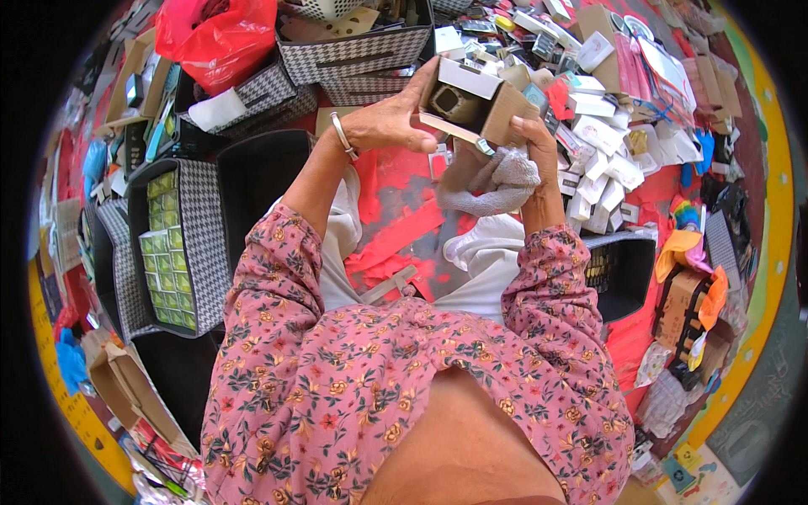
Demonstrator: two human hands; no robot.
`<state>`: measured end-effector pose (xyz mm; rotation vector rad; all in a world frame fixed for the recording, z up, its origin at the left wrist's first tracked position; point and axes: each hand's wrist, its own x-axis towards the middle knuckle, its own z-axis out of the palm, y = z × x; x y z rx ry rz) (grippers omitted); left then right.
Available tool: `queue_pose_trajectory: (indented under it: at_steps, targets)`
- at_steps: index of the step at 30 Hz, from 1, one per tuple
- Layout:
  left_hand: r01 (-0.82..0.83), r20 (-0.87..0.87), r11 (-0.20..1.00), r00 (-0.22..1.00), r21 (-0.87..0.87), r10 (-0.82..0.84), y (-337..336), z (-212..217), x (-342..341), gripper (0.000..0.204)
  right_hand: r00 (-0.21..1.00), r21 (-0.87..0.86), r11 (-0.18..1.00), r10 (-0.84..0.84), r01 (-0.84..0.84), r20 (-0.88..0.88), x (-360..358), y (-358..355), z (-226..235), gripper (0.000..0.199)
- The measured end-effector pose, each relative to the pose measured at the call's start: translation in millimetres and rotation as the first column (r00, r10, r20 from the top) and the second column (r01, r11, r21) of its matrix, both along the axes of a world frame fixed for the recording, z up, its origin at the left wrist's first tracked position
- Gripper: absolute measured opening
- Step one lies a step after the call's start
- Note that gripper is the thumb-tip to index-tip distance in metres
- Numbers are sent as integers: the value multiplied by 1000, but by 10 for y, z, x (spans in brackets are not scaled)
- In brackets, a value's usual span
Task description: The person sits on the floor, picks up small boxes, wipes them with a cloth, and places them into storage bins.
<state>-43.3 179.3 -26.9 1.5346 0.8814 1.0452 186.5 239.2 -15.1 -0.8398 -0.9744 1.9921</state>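
A small cardboard box (488, 118), its near end open and a white flap (468, 80) raised, is held up in front of me. The hollow inside is dark, with a hole visible at the back. My left hand (389, 122), a bangle at its wrist, holds the box's left side, fingers along the edge and thumb below. On the other side my right hand (539, 139) grips the box at its right edge. A grey cloth (505, 181) hangs bunched beneath the box, against my right hand; how it is held is partly hidden.
A houndstooth bin (206, 244) with green-and-clear packs stands left; more patterned bins (358, 52) and a red plastic bag (220, 42) are farther off. Many small white boxes (599, 135) pile up at the right. A dark bin (631, 273) sits by my right elbow.
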Motion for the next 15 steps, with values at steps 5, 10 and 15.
queue_pose_trajectory:
  at_steps: [5, 10, 15]
  targets:
    - [-25, 63, 1000, 998, 0, 25, -3, 90, 17, 122, 1000, -21, 1000, 4, -4, -7, -46, -85, 141, 42]
    - [-132, -35, 965, 989, 225, 143, 70, -83, 124, 107, 994, -73, 997, 26, -34, -102, -92, -179, 167, 42]
    - [-206, -26, 929, 974, 308, 225, 91, -53, 136, 80, 996, -10, 997, 74, -74, 42, 16, -83, 169, 36]
